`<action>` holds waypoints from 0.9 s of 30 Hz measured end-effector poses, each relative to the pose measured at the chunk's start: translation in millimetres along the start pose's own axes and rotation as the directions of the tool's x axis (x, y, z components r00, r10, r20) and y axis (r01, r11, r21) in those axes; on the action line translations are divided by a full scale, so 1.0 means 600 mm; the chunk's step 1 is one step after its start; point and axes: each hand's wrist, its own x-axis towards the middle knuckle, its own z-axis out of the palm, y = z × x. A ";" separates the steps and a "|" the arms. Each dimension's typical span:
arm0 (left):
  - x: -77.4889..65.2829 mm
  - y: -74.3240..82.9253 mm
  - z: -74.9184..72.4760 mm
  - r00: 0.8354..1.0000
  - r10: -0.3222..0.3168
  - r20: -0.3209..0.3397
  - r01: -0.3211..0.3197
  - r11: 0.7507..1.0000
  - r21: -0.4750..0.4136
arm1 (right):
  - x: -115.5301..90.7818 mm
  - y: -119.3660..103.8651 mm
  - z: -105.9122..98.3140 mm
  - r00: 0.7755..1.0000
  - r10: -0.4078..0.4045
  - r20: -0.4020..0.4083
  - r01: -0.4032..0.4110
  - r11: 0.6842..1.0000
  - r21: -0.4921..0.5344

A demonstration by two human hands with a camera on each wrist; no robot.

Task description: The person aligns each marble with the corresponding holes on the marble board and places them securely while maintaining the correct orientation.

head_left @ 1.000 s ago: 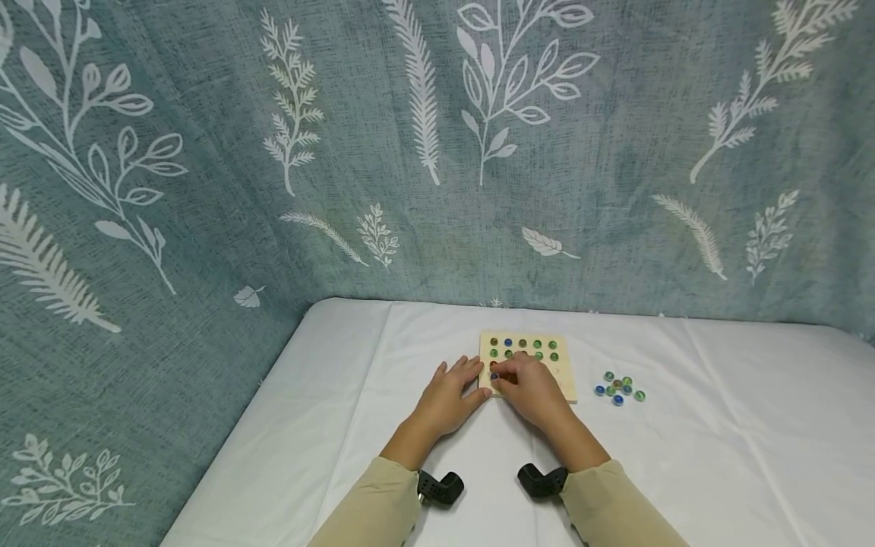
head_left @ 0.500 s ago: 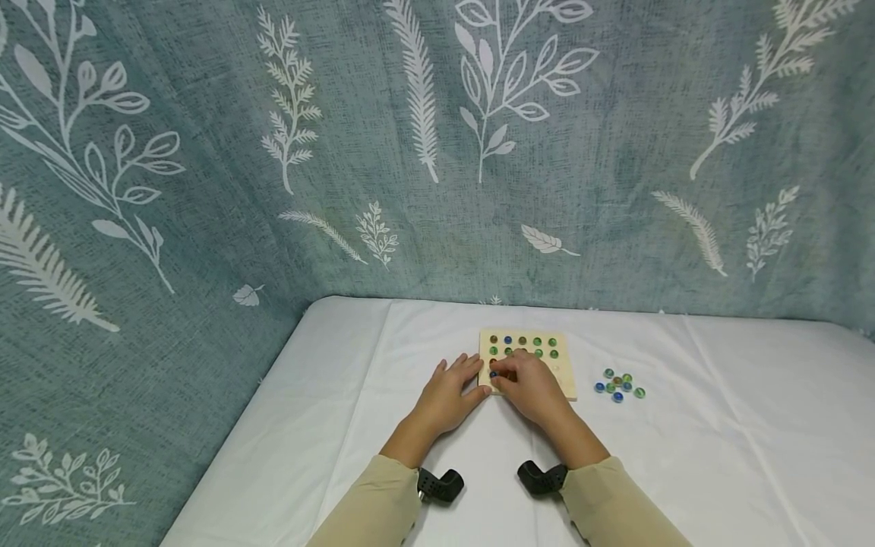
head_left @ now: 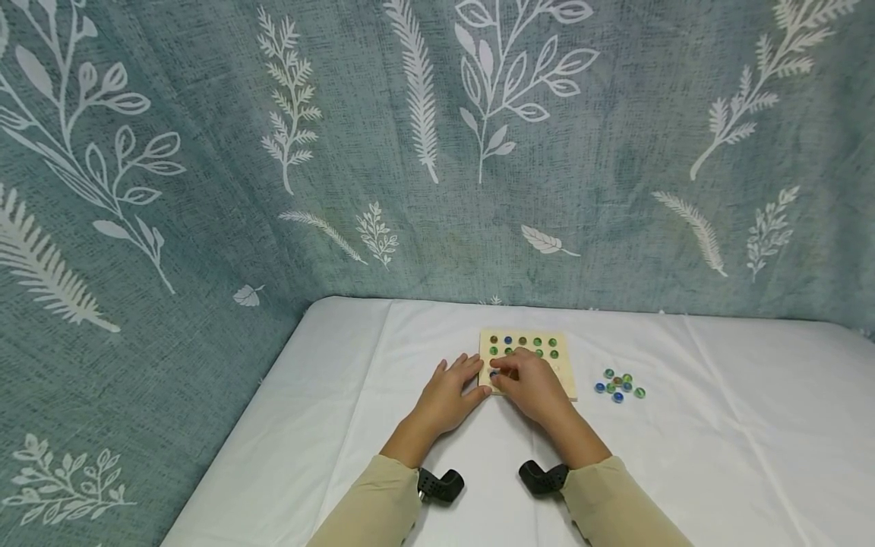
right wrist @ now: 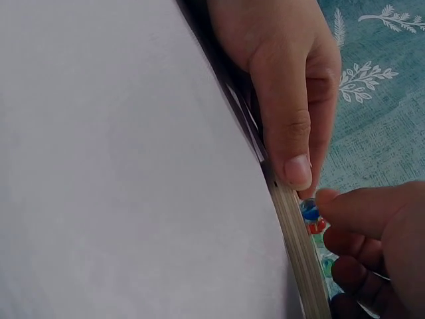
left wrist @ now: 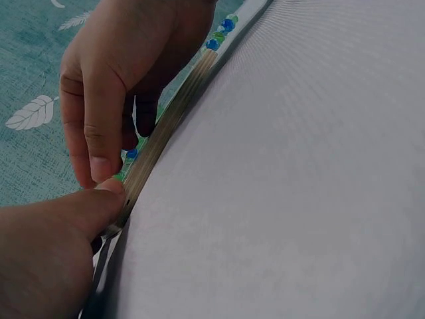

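A pale wooden board (head_left: 569, 387) lies on the white table, with rows of green, blue and brownish marbles in its hollows. My left hand (head_left: 446, 396) rests against the board's left side, fingers extended, thumb (right wrist: 297, 171) at the near left corner. My right hand (head_left: 536, 386) reaches over the board and holds a blue marble (head_left: 494, 375) in the nearest row between thumb and index finger. From the right wrist, the right thumb tip touches this blue marble (right wrist: 309, 210), and a red marble (right wrist: 317, 226) sits beside it. The right hand covers the middle of the board.
A loose cluster of green, blue and brown marbles (head_left: 618, 382) lies on the white tablecloth (head_left: 683, 456) right of the board. A teal leaf-patterned curtain (head_left: 437, 228) hangs behind and left of the table. Black wrist cameras (head_left: 440, 486) sit on both wrists.
The right index finger lifts slightly away from the thumb, while the thumb stays at the blue marble. The left hand and board keep their place; the head view shifts very slightly.
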 end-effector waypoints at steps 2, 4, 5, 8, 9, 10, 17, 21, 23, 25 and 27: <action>-0.001 0.001 0.000 1.000 0.001 0.000 -0.001 1.000 -0.001 | 0.000 0.000 -0.004 1.000 0.000 -0.010 0.000 1.000 0.005; -0.002 0.001 0.000 1.000 -0.001 0.002 0.001 1.000 -0.005 | -0.001 0.000 -0.010 1.000 0.002 -0.022 -0.001 1.000 0.017; -0.002 0.002 -0.001 1.000 -0.002 0.002 0.002 1.000 -0.005 | -0.001 0.000 -0.013 1.000 0.004 -0.027 -0.004 1.000 0.021; -0.003 0.003 -0.001 1.000 -0.009 0.004 0.009 1.000 -0.007 | -0.002 0.000 -0.025 0.999 0.029 -0.044 -0.027 0.999 0.040; -0.003 0.003 -0.001 1.000 -0.012 0.004 0.012 1.000 -0.008 | -0.002 0.001 -0.030 0.998 0.038 -0.047 -0.036 0.998 0.045; -0.003 0.004 -0.001 1.000 -0.015 0.005 0.015 1.000 -0.010 | -0.001 0.002 -0.035 0.997 0.048 -0.053 -0.045 0.998 0.046; -0.002 0.006 0.000 1.000 -0.015 -0.006 0.015 1.000 -0.008 | 0.001 0.014 -0.073 0.990 0.081 -0.112 -0.076 0.996 0.050; -0.002 0.005 0.001 1.000 -0.017 -0.012 0.017 1.000 -0.014 | -0.002 0.028 -0.096 0.985 0.099 -0.141 -0.092 0.994 0.055; -0.002 0.005 0.001 1.000 -0.020 -0.012 0.019 1.000 -0.017 | -0.004 0.034 -0.107 0.981 0.114 -0.155 -0.105 0.992 0.065; -0.002 0.005 0.002 1.000 -0.022 -0.012 0.022 1.000 -0.018 | -0.007 0.040 -0.117 0.977 0.139 -0.158 -0.128 0.989 0.078; -0.002 0.004 0.002 1.000 -0.024 -0.011 0.023 1.000 -0.019 | -0.010 0.044 -0.126 0.973 0.162 -0.163 -0.149 0.985 0.089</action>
